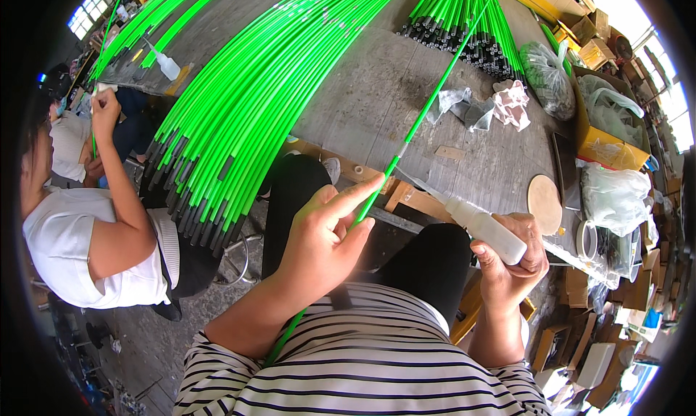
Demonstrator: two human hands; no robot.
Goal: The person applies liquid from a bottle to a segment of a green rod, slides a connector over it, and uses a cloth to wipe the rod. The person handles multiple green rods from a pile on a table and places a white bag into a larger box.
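Observation:
A long, thin green rod [433, 101] slants up from under my left forearm, across my lap and over the table. My left hand [319, 231] pinches it between thumb and fingers, the index finger stretched along it. Just beyond that fingertip the rod has a short pale grey band. My right hand [513, 267] is wrapped round a white squeeze bottle [487, 231], tilted with its long thin nozzle toward the rod. The nozzle tip is close to the rod, just below the band; whether it touches cannot be made out.
A big bundle of green rods [279, 82] with black ends overhangs the table [359, 90] at left; another bundle [467, 35] lies farther back. Crumpled cloths [511, 104], a plastic bag [547, 79] and a yellow box [605, 151] stand right. At left, a co-worker's hand [106, 115] holds a rod.

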